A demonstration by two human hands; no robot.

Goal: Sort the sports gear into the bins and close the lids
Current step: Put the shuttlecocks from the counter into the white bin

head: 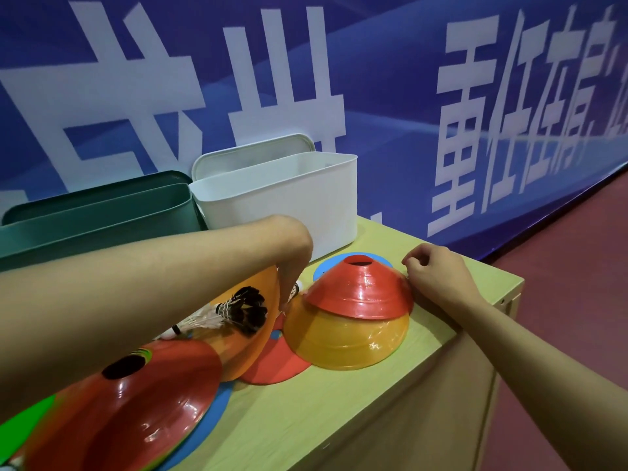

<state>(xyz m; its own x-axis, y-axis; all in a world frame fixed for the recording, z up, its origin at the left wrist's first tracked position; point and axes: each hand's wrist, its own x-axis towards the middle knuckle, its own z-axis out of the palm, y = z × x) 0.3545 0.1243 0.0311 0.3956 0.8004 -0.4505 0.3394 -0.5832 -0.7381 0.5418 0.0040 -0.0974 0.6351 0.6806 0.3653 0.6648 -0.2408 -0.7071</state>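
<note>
Two storage bins stand open at the back of a pale wooden cabinet top (339, 402): a dark green bin (102, 215) on the left, a white bin (282, 202) beside it, each with its lid (251, 151) propped upright behind. Disc cones crowd the front: a red cone (360, 294) stacked on a yellow cone (346, 341), a tilted orange cone (251, 334), a large red cone (142, 406) nearest the camera, blue discs beneath. Black-feathered shuttlecock (246, 309) lies against the orange cone, white shuttlecock (200, 322) just beside it. Left hand (292, 266) reaches down between the cones, fingertips pinching a small white item; cannot tell what. Right hand (438, 277) loosely curled, fingers touching the red cone's rim, gripping nothing plainly. Blue banner (407, 62) behind carries large white Chinese characters, partly cut off; "重任在肩" is legible.
</note>
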